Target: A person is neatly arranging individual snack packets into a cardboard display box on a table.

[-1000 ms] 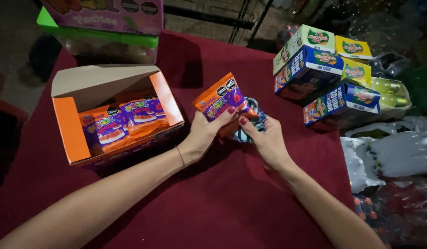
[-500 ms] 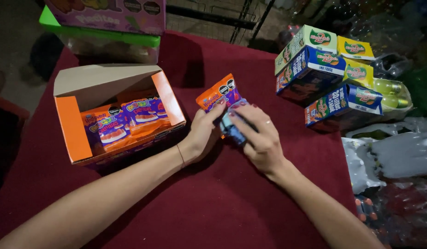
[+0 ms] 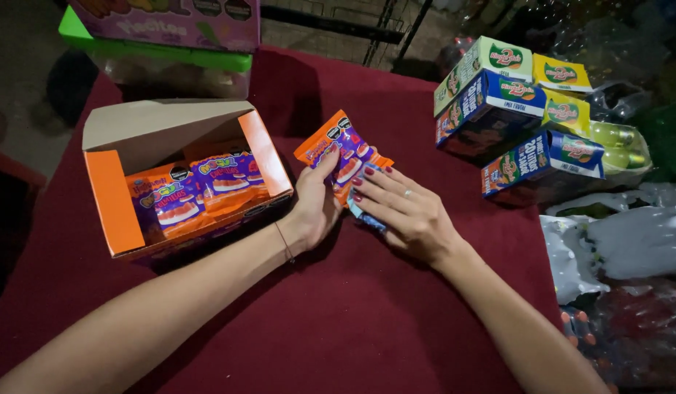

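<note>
Left hand (image 3: 317, 206): just right of the open box (image 3: 179, 175), fingers together, thumb and fingers pinching the snack packets (image 3: 342, 150).
Right hand (image 3: 405, 209): right of the packets, fingers spread flat over their lower edge.
Snack packets: orange and purple, on the red cloth (image 3: 352, 314), near the box's right wall.
Box: holds similar packets.
Small cartons (image 3: 513, 109): stacked well right of the box.

open box (image 3: 133, 146) left w/ packets (image 3: 196, 190) in it, snack pack (image 3: 338, 146) center, cartons (image 3: 513, 109) right.
</note>
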